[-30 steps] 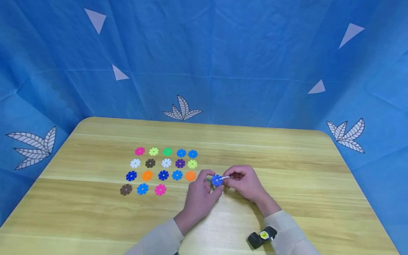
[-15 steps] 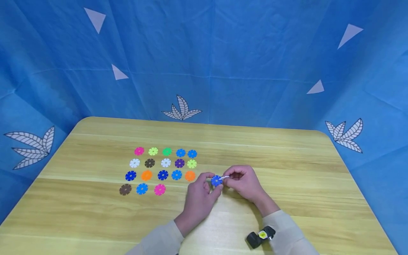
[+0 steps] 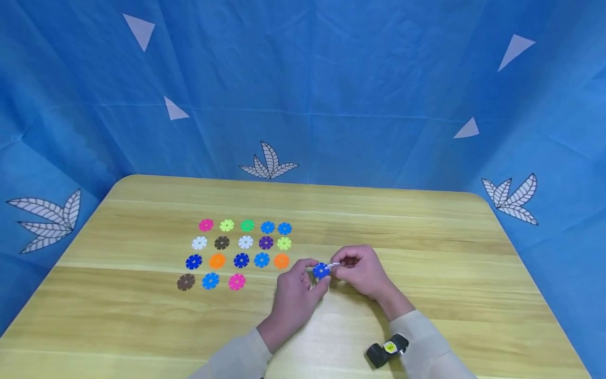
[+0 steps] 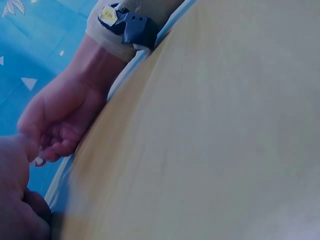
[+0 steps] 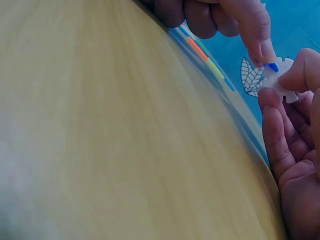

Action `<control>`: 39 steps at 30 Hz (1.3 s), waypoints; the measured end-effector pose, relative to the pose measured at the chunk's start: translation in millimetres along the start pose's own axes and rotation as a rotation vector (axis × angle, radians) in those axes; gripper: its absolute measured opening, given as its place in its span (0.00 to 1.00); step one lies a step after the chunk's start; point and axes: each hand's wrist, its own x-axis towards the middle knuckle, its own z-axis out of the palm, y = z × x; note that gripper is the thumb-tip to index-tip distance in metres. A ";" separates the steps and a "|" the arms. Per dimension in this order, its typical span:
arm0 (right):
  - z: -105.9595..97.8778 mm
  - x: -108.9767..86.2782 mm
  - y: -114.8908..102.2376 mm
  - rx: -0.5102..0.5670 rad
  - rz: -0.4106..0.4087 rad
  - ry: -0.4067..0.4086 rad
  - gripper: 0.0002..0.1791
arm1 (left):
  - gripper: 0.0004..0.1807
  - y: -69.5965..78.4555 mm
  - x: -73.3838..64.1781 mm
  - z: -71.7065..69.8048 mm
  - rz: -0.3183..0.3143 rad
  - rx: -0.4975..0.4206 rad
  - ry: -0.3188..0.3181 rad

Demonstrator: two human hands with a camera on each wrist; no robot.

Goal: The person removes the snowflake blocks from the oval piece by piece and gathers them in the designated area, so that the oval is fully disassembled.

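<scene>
Between finger and thumb, my left hand (image 3: 295, 295) pinches a dark blue notched disc (image 3: 321, 270) above the table, its flat face towards the head camera. My right hand (image 3: 363, 271) pinches a white notched disc (image 5: 280, 80), seen nearly edge-on in the head view. The two discs meet at an angle at the blue disc's right edge. In the right wrist view only a sliver of blue shows beside the white disc, and fingers cover part of both. The left wrist view shows my right hand's curled fingers, with the discs mostly hidden.
Rows of loose notched discs lie left of my hands, among them an orange disc (image 3: 281, 261), a pink disc (image 3: 237, 282) and a purple disc (image 3: 266, 242). They rest on a wooden table (image 3: 426, 226). A blue cloth (image 3: 379, 95) hangs behind it. My right wrist carries a black device (image 3: 387, 351).
The blue disc has tilted slightly and shifted a little lower in my left fingers. Both hands stay in nearly the same place, still pinching the discs together. The loose discs keep their layout.
</scene>
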 end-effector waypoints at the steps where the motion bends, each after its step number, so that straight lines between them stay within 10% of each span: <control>1: -0.8 -0.4 0.2 0.001 0.001 -0.009 0.10 | 0.19 -0.4 0.4 -0.3 0.003 -0.011 -0.011; 39: 1.7 -2.1 0.2 0.006 -0.016 0.016 0.10 | 0.17 -4.5 -3.4 -5.6 -0.065 -0.068 0.002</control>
